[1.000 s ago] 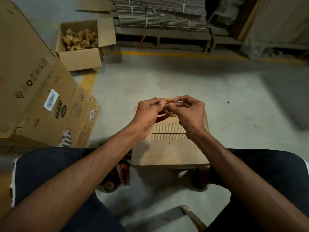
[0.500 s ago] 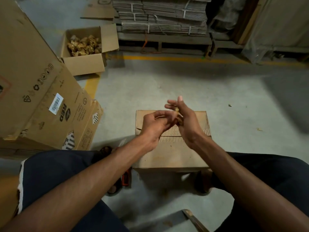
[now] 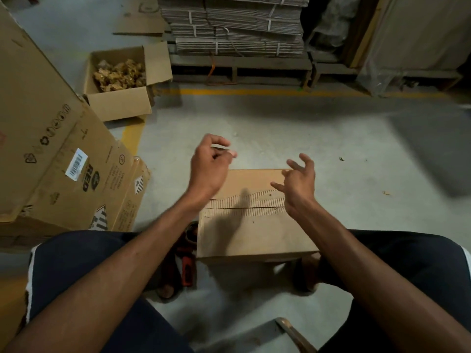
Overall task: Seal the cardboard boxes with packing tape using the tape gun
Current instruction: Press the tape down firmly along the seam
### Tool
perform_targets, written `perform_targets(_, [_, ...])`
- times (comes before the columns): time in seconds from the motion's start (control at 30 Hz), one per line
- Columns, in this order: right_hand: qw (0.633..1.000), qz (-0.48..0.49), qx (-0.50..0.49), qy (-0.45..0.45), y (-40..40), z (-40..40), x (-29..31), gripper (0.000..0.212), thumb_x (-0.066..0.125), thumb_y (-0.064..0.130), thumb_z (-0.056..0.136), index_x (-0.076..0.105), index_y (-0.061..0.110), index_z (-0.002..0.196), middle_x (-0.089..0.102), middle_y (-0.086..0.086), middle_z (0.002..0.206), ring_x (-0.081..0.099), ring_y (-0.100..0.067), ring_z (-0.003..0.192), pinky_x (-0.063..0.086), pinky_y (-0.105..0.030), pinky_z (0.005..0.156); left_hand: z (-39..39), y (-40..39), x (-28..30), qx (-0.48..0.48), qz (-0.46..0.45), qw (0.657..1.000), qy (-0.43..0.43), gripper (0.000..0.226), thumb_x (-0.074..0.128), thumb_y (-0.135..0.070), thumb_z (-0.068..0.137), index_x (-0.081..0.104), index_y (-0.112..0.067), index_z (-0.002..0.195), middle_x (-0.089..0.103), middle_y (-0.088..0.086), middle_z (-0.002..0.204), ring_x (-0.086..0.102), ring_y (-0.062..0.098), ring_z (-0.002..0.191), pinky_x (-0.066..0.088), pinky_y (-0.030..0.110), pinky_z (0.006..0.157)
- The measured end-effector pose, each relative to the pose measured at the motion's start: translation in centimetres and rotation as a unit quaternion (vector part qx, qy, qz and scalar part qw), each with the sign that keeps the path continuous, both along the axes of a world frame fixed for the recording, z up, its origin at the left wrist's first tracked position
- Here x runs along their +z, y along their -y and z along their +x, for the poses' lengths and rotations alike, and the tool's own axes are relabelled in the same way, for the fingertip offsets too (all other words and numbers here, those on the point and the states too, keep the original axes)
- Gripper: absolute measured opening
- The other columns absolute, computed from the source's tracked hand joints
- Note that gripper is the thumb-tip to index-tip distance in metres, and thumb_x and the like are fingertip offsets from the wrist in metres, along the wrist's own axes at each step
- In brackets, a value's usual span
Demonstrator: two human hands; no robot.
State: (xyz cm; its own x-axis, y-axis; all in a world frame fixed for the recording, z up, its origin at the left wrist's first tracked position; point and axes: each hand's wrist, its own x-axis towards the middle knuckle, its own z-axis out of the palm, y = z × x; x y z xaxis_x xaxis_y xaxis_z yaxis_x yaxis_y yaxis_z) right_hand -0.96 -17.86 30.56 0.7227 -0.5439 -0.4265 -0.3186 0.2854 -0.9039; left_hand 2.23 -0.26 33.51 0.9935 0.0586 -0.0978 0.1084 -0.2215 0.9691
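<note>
Step in hand looks like the gap between prep and taping: both hands are off the work, no tape on the seam yet.

Landmark: the small cardboard box (image 3: 254,217) on the floor between the person's knees.

- Left hand (image 3: 207,169) hovers above the box's far-left corner, fingers curled with fingertips near the thumb. Whether the grip pinches a small scrap there I cannot tell; it's blurred.
- Right hand (image 3: 297,180) hovers above the box's right side, fingers spread and slack, grip wide, holding nothing.
- Tape gun (image 3: 187,258): red and black, lying on the floor just beside the box's near-left corner, partly hidden by the left forearm. Untouched.

Box state: flaps closed, centre seam running left to right, bare. Outer liner is torn off along both sides of the seam, corrugation exposed.

Next move, my read: a hand reaches down for the gun by the handle while the other holds the flaps flush. The ragged fluting may give the tape poor adhesion, so it will need firm pressing down.
</note>
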Motion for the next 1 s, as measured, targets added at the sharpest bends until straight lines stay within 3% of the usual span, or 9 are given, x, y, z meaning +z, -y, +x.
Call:
perform_targets(0.13, [0.988, -0.151, 0.030, -0.003, 0.2, -0.7, 0.2, 0.066, 0.025, -0.022, 0.080, 0.068, 0.026, 0.097, 0.060, 0.015, 0.121, 0.058, -0.016, 0.123, 0.060, -0.043, 0.079, 1.2, -2.3, -0.4, 0.033, -0.041, 0.996, -0.076, 0.013, 0.061, -0.013, 0.093, 0.063, -0.019, 0.105, 0.074, 0.005, 0.101, 0.066, 0.017, 0.086, 0.052, 0.031, 0.071])
perform_targets(0.2, [0.988, -0.130, 0.076, 0.026, 0.2, -0.6, 0.0, 0.060, 0.030, -0.021, 0.089, 0.065, 0.026, 0.102, 0.059, 0.005, 0.125, 0.058, -0.020, 0.125, 0.062, -0.037, 0.076, 0.9, -2.3, -1.0, 0.009, -0.036, 0.995, -0.098, 0.012, 0.063, -0.014, 0.092, 0.064, -0.019, 0.102, 0.073, 0.008, 0.102, 0.065, 0.016, 0.082, 0.051, 0.031, 0.068])
perform_targets(0.3, [0.985, 0.010, 0.167, 0.047, 0.2, -0.5, 0.8, 0.021, 0.045, 0.014, 0.110, 0.053, 0.011, 0.130, 0.063, -0.014, 0.114, 0.074, -0.032, 0.090, 0.063, -0.032, 0.068, 0.5, -2.0, -1.7, -0.037, -0.006, 0.993, -0.115, 0.010, 0.064, -0.017, 0.092, 0.065, -0.022, 0.101, 0.072, 0.007, 0.102, 0.065, 0.016, 0.081, 0.051, 0.033, 0.068])
perform_targets(0.43, [0.970, -0.099, 0.221, 0.035, 0.0, -0.8, 1.0, 0.045, 0.054, 0.046, 0.104, 0.073, 0.005, 0.103, 0.046, -0.004, 0.052, 0.039, -0.013, 0.040, 0.030, -0.022, 0.038, 0.3, -1.5, -2.3, -0.074, 0.023, 0.990, -0.121, 0.007, 0.064, -0.020, 0.094, 0.065, -0.023, 0.101, 0.071, 0.004, 0.101, 0.068, 0.016, 0.085, 0.051, 0.033, 0.069])
perform_targets(0.53, [0.974, -0.131, 0.181, 0.023, 0.3, -0.4, 0.5, 0.038, 0.048, 0.043, 0.107, 0.066, 0.009, 0.104, 0.041, 0.002, 0.056, 0.035, -0.008, 0.048, 0.030, -0.024, 0.045, 0.4, -1.4, -2.4, -0.079, 0.032, 0.989, -0.118, 0.006, 0.064, -0.020, 0.094, 0.066, -0.021, 0.100, 0.071, 0.005, 0.101, 0.067, 0.015, 0.082, 0.051, 0.032, 0.068])
perform_targets(0.6, [0.981, -0.084, 0.177, 0.015, 0.6, 0.0, 0.4, 0.012, 0.044, 0.015, 0.106, 0.051, 0.011, 0.115, 0.046, -0.001, 0.071, 0.040, -0.012, 0.060, 0.034, -0.028, 0.057, 0.6, -1.3, -2.5, -0.078, 0.037, 0.990, -0.115, 0.007, 0.064, -0.020, 0.095, 0.066, -0.020, 0.101, 0.070, 0.005, 0.101, 0.066, 0.015, 0.082, 0.051, 0.033, 0.068])
perform_targets(0.73, [0.983, -0.035, 0.180, 0.013, 1.9, -0.3, -0.1, 0.034, 0.033, -0.013, 0.099, 0.040, 0.006, 0.127, 0.052, -0.013, 0.098, 0.052, -0.020, 0.076, 0.055, -0.033, 0.071, 0.9, -1.2, -2.8, -0.069, 0.046, 0.990, -0.112, 0.008, 0.062, -0.019, 0.094, 0.065, -0.020, 0.102, 0.070, 0.005, 0.102, 0.066, 0.016, 0.083, 0.051, 0.034, 0.069])
perform_targets(0.87, [0.967, -0.080, 0.243, -0.002, 4.5, -2.1, -0.6, 0.018, 0.063, 0.004, 0.100, 0.063, -0.007, 0.115, 0.069, -0.026, 0.109, 0.074, -0.028, 0.079, 0.064, -0.037, 0.073, 0.5, -1.4, -3.3, -0.064, 0.076, 0.989, -0.111, 0.009, 0.062, -0.020, 0.094, 0.065, -0.020, 0.103, 0.070, 0.005, 0.100, 0.066, 0.018, 0.082, 0.055, 0.039, 0.071])
perform_targets(1.0, [0.926, -0.300, 0.198, -0.115, 8.2, -3.9, -0.7, 0.049, 0.094, 0.054, 0.064, 0.071, 0.011, 0.073, 0.075, 0.000, 0.072, 0.070, -0.016, 0.059, 0.051, -0.031, 0.049, -0.4, -3.1, -4.8, -0.077, 0.141, 0.982, -0.103, 0.004, 0.063, -0.023, 0.095, 0.065, -0.021, 0.099, 0.071, 0.002, 0.097, 0.068, 0.018, 0.085, 0.051, 0.033, 0.069])
